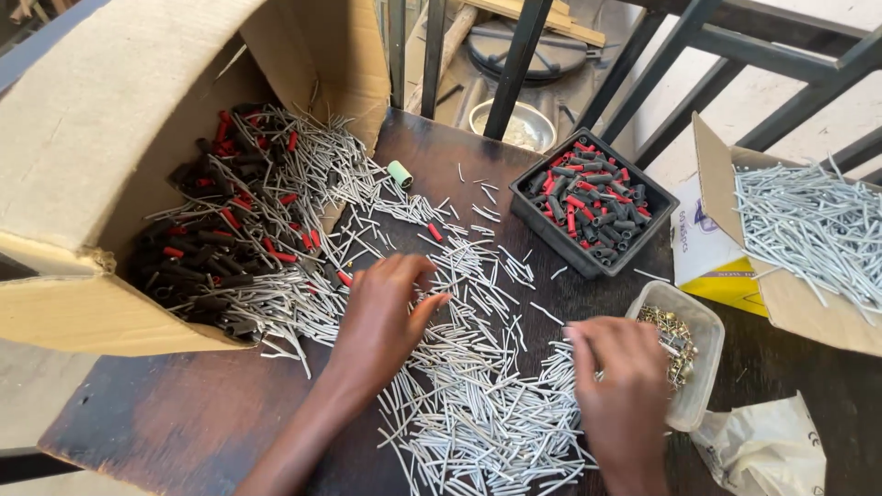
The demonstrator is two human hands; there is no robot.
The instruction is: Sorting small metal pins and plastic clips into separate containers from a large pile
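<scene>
On the dark wooden table (193,404), centre to near, a loose heap of thin grey tubes (478,404) lies spilled; too many to count. Long axes mixed, most running near-left to far-right or roughly near-far, all lying flat. Left hand (381,317) rests palm down on the tubes at centre, fingers spread and pointing far, clamped on nothing visible. Right hand (625,386) sits at the heap's right edge, just beside the clear plastic tub (703,331), fingers curled with tips pinched together near one tube end; cannot tell if it grips anything. Hands well apart.

One tipped cardboard box (83,156), far left, opens toward the centre, spilling more grey tubes plus black and red sleeves (230,230), uncounted. One small pale green spool (400,174) stands far of the left hand. One black tray (593,204), far right of centre, is filled with black and red sleeves. The clear tub holds small brass-coloured parts (675,335). One second cardboard box (799,248) at right holds grey tubes. One crumpled plastic bag (763,450), near right. One round metal bowl (512,124) sits beyond the table's far edge.
</scene>
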